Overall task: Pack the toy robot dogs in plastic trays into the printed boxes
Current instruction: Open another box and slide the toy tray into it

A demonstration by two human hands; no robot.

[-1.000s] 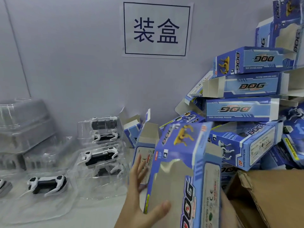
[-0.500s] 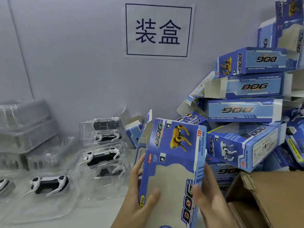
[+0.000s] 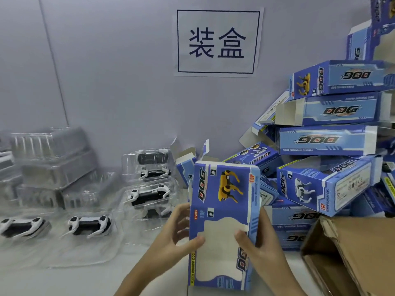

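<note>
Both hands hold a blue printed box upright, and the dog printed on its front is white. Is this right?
Not quite. In the head view the left hand and right hand do hold the blue printed box upright, but the dog printed on its front is yellow, not white.

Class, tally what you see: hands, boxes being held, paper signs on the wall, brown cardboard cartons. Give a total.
Hands: 2, left hand and right hand
Held box: 1
Wall sign: 1
Brown carton: 1
Total: 5
</note>
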